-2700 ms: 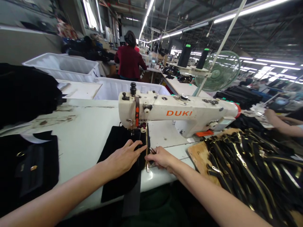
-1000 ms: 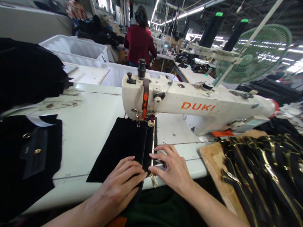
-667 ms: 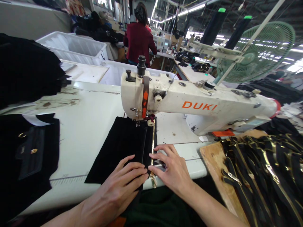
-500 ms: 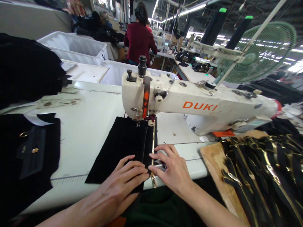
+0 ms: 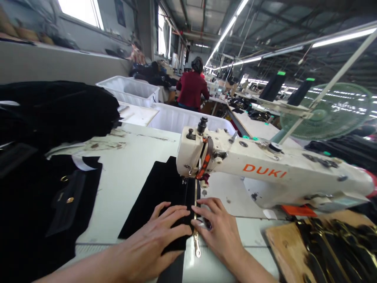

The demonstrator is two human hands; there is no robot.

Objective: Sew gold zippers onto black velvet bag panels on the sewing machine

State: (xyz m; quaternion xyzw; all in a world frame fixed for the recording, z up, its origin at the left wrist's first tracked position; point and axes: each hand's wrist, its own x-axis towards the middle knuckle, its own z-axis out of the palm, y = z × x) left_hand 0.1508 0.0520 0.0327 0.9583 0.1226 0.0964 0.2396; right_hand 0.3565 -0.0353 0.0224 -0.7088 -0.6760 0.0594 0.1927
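Observation:
A black fabric panel (image 5: 156, 192) lies on the machine table, its far end beneath the head of the sewing machine (image 5: 193, 157). Along its right edge runs a gold-toothed zipper (image 5: 195, 196), whose metal pull (image 5: 197, 245) hangs toward me. My left hand (image 5: 167, 232) rests flat on the panel, fingers spread, their tips just left of the zipper. With thumb and fingertips, my right hand (image 5: 216, 224) grips the zipper at the panel's edge. A small shiny object (image 5: 207, 224) shows partly under the right palm; its kind is hidden.
Black pieces with gold hardware (image 5: 67, 196) lie at left, below a dark fabric pile (image 5: 59, 114). A wooden board (image 5: 285, 243) at right carries several zippers (image 5: 332, 247). White bins (image 5: 129, 88) stand behind the table. A co-worker (image 5: 193, 86) sits farther back; a green fan (image 5: 324, 112) stands at right.
My view has tilted up and turned left, so the scene sits lower and farther right. Both hands stay at the zipper edge; the zipper pull now points straight toward me.

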